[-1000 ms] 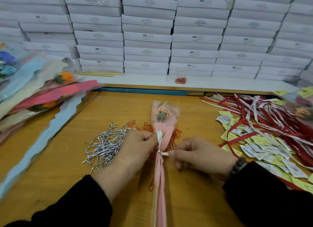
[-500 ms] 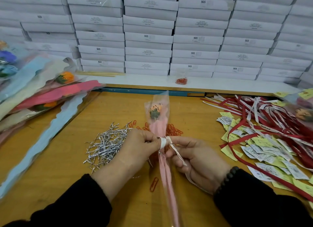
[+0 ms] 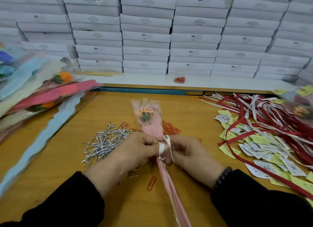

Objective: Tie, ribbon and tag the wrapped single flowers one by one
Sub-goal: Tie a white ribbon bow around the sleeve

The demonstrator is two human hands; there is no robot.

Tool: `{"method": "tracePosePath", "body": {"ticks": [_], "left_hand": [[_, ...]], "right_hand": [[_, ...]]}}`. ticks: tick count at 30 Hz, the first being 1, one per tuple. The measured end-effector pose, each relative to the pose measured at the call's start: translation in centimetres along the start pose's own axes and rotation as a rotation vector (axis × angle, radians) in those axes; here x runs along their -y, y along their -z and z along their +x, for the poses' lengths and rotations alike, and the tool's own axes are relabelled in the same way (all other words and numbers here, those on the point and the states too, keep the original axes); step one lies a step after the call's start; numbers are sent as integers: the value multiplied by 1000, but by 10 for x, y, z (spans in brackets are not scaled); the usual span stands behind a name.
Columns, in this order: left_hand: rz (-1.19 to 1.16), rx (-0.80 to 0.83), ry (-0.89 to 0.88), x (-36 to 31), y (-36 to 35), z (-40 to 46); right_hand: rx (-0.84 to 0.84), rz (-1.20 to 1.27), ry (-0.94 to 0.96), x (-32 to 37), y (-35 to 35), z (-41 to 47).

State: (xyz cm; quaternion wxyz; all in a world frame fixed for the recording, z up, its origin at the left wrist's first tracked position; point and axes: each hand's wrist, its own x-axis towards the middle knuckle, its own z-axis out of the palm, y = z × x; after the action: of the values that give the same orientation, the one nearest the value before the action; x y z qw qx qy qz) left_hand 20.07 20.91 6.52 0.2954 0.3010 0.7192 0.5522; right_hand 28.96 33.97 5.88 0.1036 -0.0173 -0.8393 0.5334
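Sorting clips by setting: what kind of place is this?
Probably a small packing workshop for gift flowers: stacked white boxes line the back, and the wooden bench holds piles of twist ties, ribbons and wrapped flowers.

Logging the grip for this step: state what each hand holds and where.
Left hand grips the wrapped flower at its gathered neck; right hand pinches the white ribbon looped there.
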Motion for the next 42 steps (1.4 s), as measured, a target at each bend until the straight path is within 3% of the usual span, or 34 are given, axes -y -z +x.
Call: {"method": "tracePosePath", "body": {"ticks": [5,7,11,15,28,37,42], "left_hand": [[-75,-43,38,3,3,0],[-85,-31,36,1,3,0],[-43,-8,74,2,3,0],[-8,11,88,4,3,0],[83,65,75,-3,1,-5],[60,61,93,-3,10,-6],[236,57,92,-5,17,-7]], "right_hand": [[-1,-391,85,-6,-2,2],[-10,-437,129,-6,-2,1],[-23,-450,187,-6,-2,0],[-54,-309,206,-7,0,-1],[-67,-133,105,-7,3,2],[-37,-374,0,-6,5,1],[-55,-363,-44,0,14,1]]}}
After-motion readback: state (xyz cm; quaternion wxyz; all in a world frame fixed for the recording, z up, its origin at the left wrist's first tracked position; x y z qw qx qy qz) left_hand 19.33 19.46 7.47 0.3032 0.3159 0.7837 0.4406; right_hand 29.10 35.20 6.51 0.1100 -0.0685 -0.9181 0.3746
